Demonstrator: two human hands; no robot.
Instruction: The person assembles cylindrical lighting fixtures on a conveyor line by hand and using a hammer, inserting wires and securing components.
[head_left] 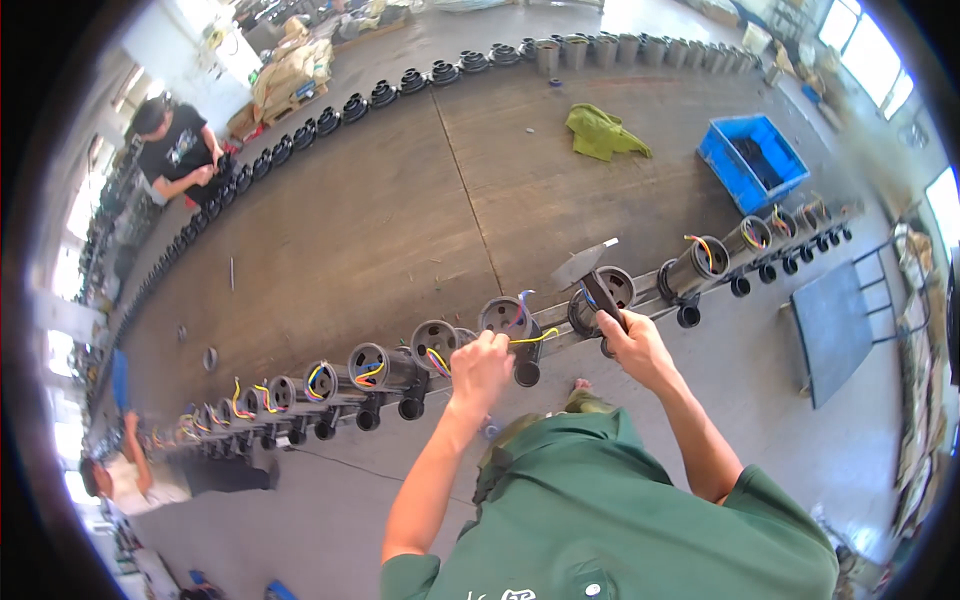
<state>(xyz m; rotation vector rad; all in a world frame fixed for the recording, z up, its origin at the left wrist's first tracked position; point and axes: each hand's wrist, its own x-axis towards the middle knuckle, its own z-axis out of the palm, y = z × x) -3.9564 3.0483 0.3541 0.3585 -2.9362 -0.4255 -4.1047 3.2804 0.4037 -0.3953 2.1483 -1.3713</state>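
Observation:
My right hand (640, 350) is wrapped round the dark handle of a hammer (592, 280), its grey metal head raised over a grey cylindrical housing (617, 287). To its left, my left hand (482, 372) is closed, slightly blurred, at the front of another open grey housing (503, 314). A yellow wire (535, 338) runs rightward from its fingertips, which seem to pinch it. Blue and pink wires (522, 306) stick out of that same housing. Just left of the hand stands a further housing (435, 342) with coloured wires hanging from its mouth.
A row of wired housings (368, 366) lines the near edge of the big brown table (380, 215). On it lie a blue crate (712, 150) and a green cloth (603, 133). Black parts (383, 93) line its far edge. One person (180, 150) works at far left, another (145, 480) at near left.

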